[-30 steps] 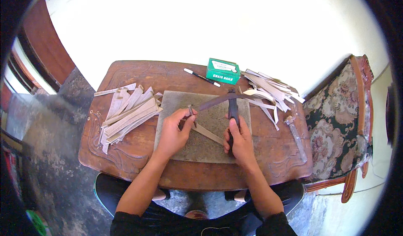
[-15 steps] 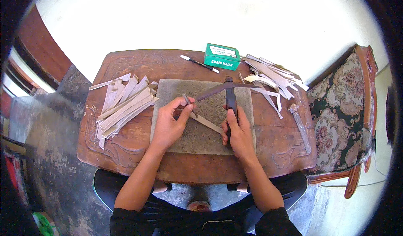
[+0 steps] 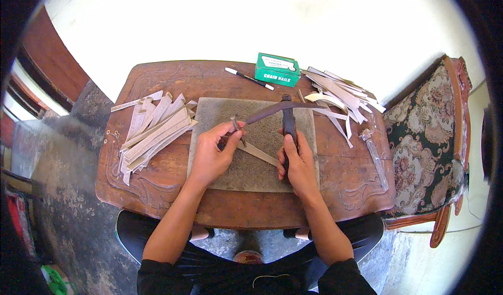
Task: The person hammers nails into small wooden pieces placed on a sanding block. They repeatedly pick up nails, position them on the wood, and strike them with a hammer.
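My left hand (image 3: 216,151) pinches a short metal punch (image 3: 234,121) between thumb and fingers, tilted slightly over a stone-like grey slab (image 3: 215,111). Below it a narrow beige strip (image 3: 259,154) lies across the slab and runs under my right hand. The punch's lower end is close to the strip; I cannot tell if they touch. My right hand (image 3: 297,161) is wrapped round the black handle of a hammer (image 3: 288,119). Its long, curved, dark brown head (image 3: 267,111) reaches toward the punch, with its left end beside my left fingertips.
Beige strips (image 3: 160,132) are heaped at the table's left, and loose strips (image 3: 335,93) at the back right. A green box (image 3: 277,70) and a marker (image 3: 249,79) lie behind the slab. A second hammer-like tool (image 3: 374,161) rests right, near a floral-upholstered chair (image 3: 424,143).
The hammer's head has shifted slightly, its left end now a touch higher beside the punch. Both hands stay nearly in place, holding the same tools.
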Demonstrator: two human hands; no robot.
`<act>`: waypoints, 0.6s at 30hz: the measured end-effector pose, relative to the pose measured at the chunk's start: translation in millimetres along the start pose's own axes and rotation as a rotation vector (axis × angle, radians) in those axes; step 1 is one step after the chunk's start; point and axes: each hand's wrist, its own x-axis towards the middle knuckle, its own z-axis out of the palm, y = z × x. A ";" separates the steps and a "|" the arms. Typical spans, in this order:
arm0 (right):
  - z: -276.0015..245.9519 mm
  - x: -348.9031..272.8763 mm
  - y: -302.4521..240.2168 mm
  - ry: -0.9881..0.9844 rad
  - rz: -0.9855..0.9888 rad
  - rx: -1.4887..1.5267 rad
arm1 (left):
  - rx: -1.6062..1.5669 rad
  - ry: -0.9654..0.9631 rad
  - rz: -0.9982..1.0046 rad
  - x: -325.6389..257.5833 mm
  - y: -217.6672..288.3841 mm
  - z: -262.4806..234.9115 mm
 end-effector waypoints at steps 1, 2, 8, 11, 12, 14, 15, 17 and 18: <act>0.2 0.2 -0.3 -0.001 -0.001 0.003 | -0.015 0.001 0.000 -0.2 0.3 0.5; 0.5 0.2 -1.3 -0.002 -0.005 0.006 | -0.030 0.002 0.002 -0.6 1.2 1.2; 1.4 0.3 -2.3 0.014 -0.011 -0.014 | 0.142 -0.010 0.225 -0.8 9.7 0.2; 0.7 0.7 -2.7 0.026 0.015 -0.022 | 0.198 -0.026 0.288 -2.1 14.9 1.3; 0.1 0.6 -3.9 0.032 0.028 -0.026 | 0.207 -0.033 0.302 -2.4 15.5 1.9; -2.6 -0.6 -5.8 0.022 0.026 0.005 | 0.204 -0.049 0.266 -3.9 15.9 2.6; -4.1 -1.0 -6.8 0.017 0.024 0.022 | 0.204 -0.057 0.249 -4.0 16.3 2.4; -5.9 -6.9 -17.0 0.051 -0.003 -0.073 | 0.195 -0.055 0.256 -4.7 17.4 2.1; -6.9 -10.7 -23.5 0.067 -0.013 -0.120 | 0.190 -0.053 0.256 -4.6 17.6 1.8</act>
